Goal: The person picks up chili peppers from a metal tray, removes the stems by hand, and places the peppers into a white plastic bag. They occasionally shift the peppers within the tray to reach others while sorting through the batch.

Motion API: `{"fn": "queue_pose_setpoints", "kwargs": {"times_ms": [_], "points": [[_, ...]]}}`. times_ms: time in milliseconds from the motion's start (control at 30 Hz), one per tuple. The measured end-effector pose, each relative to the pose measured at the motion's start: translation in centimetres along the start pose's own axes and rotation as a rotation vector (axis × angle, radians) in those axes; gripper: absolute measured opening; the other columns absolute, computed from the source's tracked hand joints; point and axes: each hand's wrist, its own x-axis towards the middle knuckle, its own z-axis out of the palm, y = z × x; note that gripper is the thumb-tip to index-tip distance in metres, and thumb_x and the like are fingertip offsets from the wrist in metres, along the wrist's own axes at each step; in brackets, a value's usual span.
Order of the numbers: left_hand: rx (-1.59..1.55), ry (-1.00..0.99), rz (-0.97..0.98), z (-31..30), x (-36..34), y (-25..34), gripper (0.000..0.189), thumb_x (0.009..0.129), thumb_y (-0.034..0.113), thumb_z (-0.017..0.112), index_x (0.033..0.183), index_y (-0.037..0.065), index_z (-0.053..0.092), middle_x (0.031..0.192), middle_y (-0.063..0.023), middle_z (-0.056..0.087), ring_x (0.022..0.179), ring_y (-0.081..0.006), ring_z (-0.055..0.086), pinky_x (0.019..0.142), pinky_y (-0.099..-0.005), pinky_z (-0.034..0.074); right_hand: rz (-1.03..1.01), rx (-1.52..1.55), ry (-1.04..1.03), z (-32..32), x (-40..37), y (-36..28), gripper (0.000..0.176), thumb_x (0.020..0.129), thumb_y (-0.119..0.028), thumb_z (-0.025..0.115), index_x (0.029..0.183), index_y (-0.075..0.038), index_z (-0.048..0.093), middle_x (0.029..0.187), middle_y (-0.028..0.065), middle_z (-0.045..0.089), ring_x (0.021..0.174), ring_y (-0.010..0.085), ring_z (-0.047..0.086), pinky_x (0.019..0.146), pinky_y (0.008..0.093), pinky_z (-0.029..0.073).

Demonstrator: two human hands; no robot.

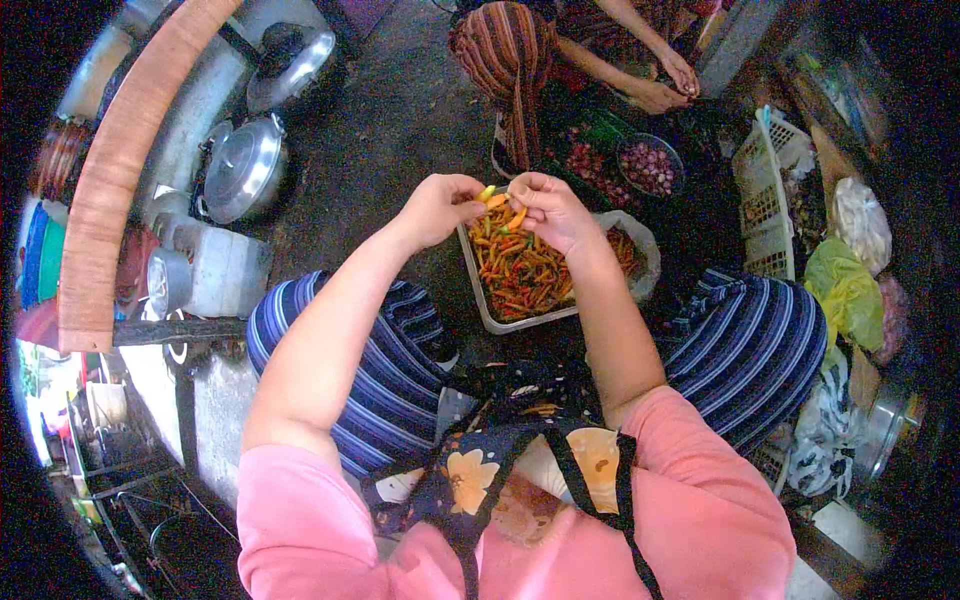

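Observation:
My left hand [441, 207] and my right hand [552, 208] meet above a white tray [487, 311] filled with red, orange and green chili peppers [520, 270]. Both hands pinch small orange-yellow chilies [497, 200] between the fingertips: the left holds one end, the right curls around another chili [517, 219]. I sit with my knees in blue striped cloth on either side of the tray.
Across from me another person's hands [668, 85] work over a bowl of red shallots [650, 167]. A plastic bag with more chilies [628, 250] lies right of the tray. Metal pots and lids [245, 165] stand left, a white basket [765, 195] and bags right.

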Motion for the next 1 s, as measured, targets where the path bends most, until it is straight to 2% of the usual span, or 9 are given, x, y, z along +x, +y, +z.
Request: {"fn": "queue_pose_setpoints", "kwargs": {"times_ms": [67,433,500,567,700,800,900,967,1000], "points": [[-0.013,0.013,-0.013,-0.1,0.2,-0.7,0.013,0.076,0.005,0.062,0.087,-0.002,0.061,0.069,-0.0061,0.061,0.060,-0.0107,0.055,0.056,-0.0259,0.045,-0.053,-0.405,0.258,0.0,-0.1,0.0,0.013,0.077,-0.016,0.066,0.079,-0.006,0.058,0.064,-0.0005,0.056,0.048,0.0068,0.051,0.042,0.0183,0.039],[0.306,0.121,-0.008,0.2,0.1,-0.8,0.018,0.072,0.011,0.065,0.085,-0.001,0.063,0.069,-0.0128,0.061,0.061,-0.0196,0.058,0.059,-0.0312,0.046,-0.099,-0.859,0.289,2.2,-0.3,-0.7,0.014,0.077,-0.015,0.066,0.079,-0.002,0.062,0.065,0.0021,0.058,0.051,0.0071,0.052,0.046,0.0191,0.041],[0.324,0.129,0.007,0.2,0.0,-0.7,0.016,0.073,0.011,0.064,0.084,0.000,0.063,0.066,-0.0090,0.060,0.059,-0.0154,0.056,0.057,-0.0292,0.045,-0.107,-0.941,0.315,2.6,-0.1,-0.5,0.012,0.077,-0.014,0.065,0.078,-0.002,0.062,0.064,0.0029,0.059,0.050,0.0077,0.052,0.045,0.0205,0.040],[0.341,0.134,0.024,0.3,-0.1,-0.1,0.013,0.075,0.010,0.063,0.084,0.000,0.063,0.064,-0.0053,0.059,0.056,-0.0112,0.054,0.054,-0.0271,0.044,-0.322,-1.282,0.374,2.7,0.2,0.0,0.010,0.075,-0.012,0.063,0.077,-0.003,0.062,0.064,0.0042,0.059,0.053,0.0101,0.053,0.049,0.0250,0.041],[0.406,0.156,-0.016,0.3,-0.4,0.2,0.016,0.075,0.013,0.064,0.085,0.000,0.063,0.062,-0.0056,0.060,0.055,-0.0116,0.055,0.053,-0.0280,0.044,-0.433,-1.314,0.381,3.2,0.1,0.2,0.011,0.073,-0.012,0.062,0.077,-0.002,0.061,0.065,0.0044,0.060,0.058,0.0122,0.054,0.055,0.0281,0.043],[0.359,0.136,-0.041,0.2,-0.5,0.1,0.016,0.075,0.013,0.064,0.085,0.000,0.063,0.062,-0.0058,0.060,0.055,-0.0113,0.055,0.053,-0.0280,0.044,-0.455,-1.322,0.384,3.1,0.1,0.3,0.009,0.072,-0.011,0.060,0.075,-0.003,0.062,0.069,0.0113,0.061,0.064,0.0244,0.059,0.061,0.0333,0.045],[0.245,0.114,-0.078,0.1,-0.6,0.1,0.015,0.074,0.011,0.063,0.083,-0.001,0.063,0.063,-0.0068,0.060,0.056,-0.0115,0.055,0.054,-0.0274,0.044,-0.545,-1.308,0.334,2.0,0.4,0.6,0.009,0.075,-0.011,0.061,0.076,-0.002,0.060,0.067,0.0037,0.059,0.058,0.0113,0.053,0.054,0.0261,0.042],[0.193,0.114,-0.080,0.1,-0.5,0.2,0.014,0.074,0.010,0.062,0.081,-0.002,0.062,0.064,-0.0079,0.060,0.056,-0.0120,0.056,0.055,-0.0269,0.044,-0.206,-0.846,0.330,1.7,0.1,0.4,0.008,0.078,-0.011,0.060,0.076,-0.003,0.060,0.065,0.0016,0.056,0.052,0.0087,0.049,0.048,0.0223,0.039],[0.174,0.114,-0.062,0.1,-0.4,0.3,0.012,0.074,0.009,0.062,0.080,-0.001,0.062,0.063,-0.0069,0.060,0.056,-0.0113,0.055,0.055,-0.0264,0.044,-0.206,-0.845,0.329,1.6,0.2,0.3,0.008,0.078,-0.011,0.060,0.076,-0.003,0.060,0.065,0.0016,0.056,0.052,0.0087,0.049,0.048,0.0223,0.039]]}}
